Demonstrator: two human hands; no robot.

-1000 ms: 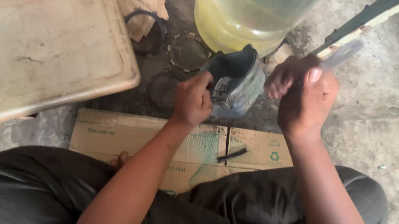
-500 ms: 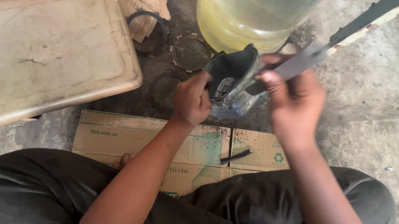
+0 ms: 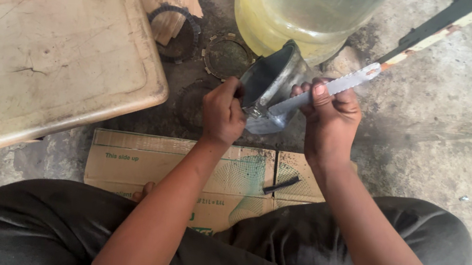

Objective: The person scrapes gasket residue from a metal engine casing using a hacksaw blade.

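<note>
Gripping the grey metal housing point(image 3: 271, 88) by its rim, the left hand point(image 3: 223, 112) is steadying it above the cardboard point(image 3: 182, 168), while the right hand point(image 3: 330, 117) is closing around a serrated blade point(image 3: 326, 90) lying against it. It looks rigid, fairly heavy and greasy, so the rim seems the surest hold.

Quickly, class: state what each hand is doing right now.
Left hand: closed, holding the grey curved metal housing.
Right hand: closed around the flat silver saw-toothed blade.
</note>
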